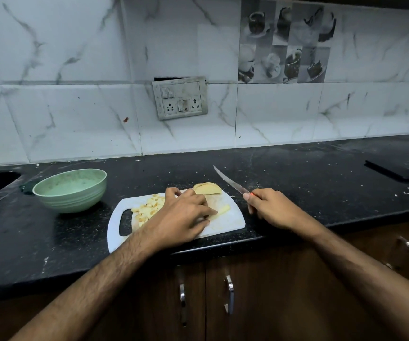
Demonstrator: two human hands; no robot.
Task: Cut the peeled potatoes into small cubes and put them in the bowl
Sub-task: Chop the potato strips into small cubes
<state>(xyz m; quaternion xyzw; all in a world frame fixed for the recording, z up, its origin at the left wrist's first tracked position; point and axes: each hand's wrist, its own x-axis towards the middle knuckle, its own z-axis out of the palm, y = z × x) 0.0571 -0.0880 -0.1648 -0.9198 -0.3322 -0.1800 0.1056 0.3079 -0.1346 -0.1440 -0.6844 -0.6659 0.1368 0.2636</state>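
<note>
Along the bottom of the frame run dark wooden cabinet doors with metal handles, and both bare forearms reach up across them toward the black stone counter.

On the counter's near edge, at the centre of the frame, lies a white cutting board with a handle slot at its left end. The left hand lies palm down over the middle of the board, its fingers spread and bent at the tips, which rest on the board and on a pale potato strip just right of them; whether it grips the strip cannot be told. Left of that hand, on the board, sits a heap of small potato cubes. At the board's far right corner lie a few stacked potato slices.

Right of the board, the right hand is curled around the handle of a knife, whose narrow blade points up and left, off the board and beside the slices.

Left of centre, well apart from the board, stands a pale green bowl; no potato shows inside it.

At the far right of the counter lies a flat black object. Behind everything rises a marble-patterned tile wall with a switch-and-socket plate at the centre.
</note>
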